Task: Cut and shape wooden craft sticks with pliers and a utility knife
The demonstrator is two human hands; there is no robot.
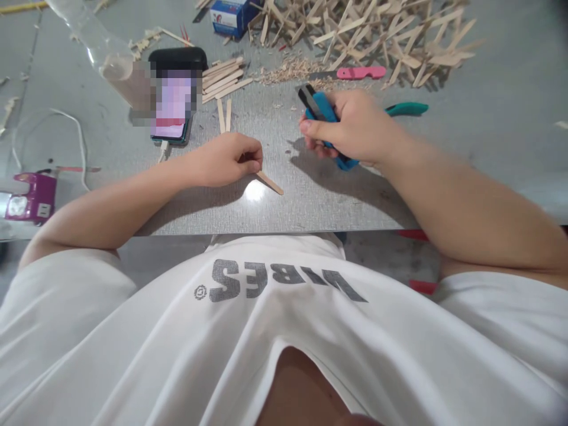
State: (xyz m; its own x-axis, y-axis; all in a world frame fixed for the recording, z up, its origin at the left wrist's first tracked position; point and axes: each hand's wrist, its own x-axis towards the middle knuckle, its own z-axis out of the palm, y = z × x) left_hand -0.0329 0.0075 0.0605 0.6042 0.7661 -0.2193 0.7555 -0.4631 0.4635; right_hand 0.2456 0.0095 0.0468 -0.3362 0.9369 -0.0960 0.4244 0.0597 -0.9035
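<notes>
My left hand (226,158) rests on the grey table (310,201), fingers curled and pinching one end of a flat wooden stick (270,182) that lies on the surface. My right hand (355,127) is closed around a blue utility knife (320,108), held a little above the table to the right of the stick, its black tip pointing up and left. Two loose sticks (224,113) lie just beyond my left hand. A small stack of sticks (224,78) sits further back.
A phone (174,106) stands left of the sticks, a white cable (80,142) and a purple device (29,198) at far left. A pink knife (360,72), teal-handled pliers (406,109), a big heap of glued stick pieces (377,32) and a blue box (231,15) lie behind.
</notes>
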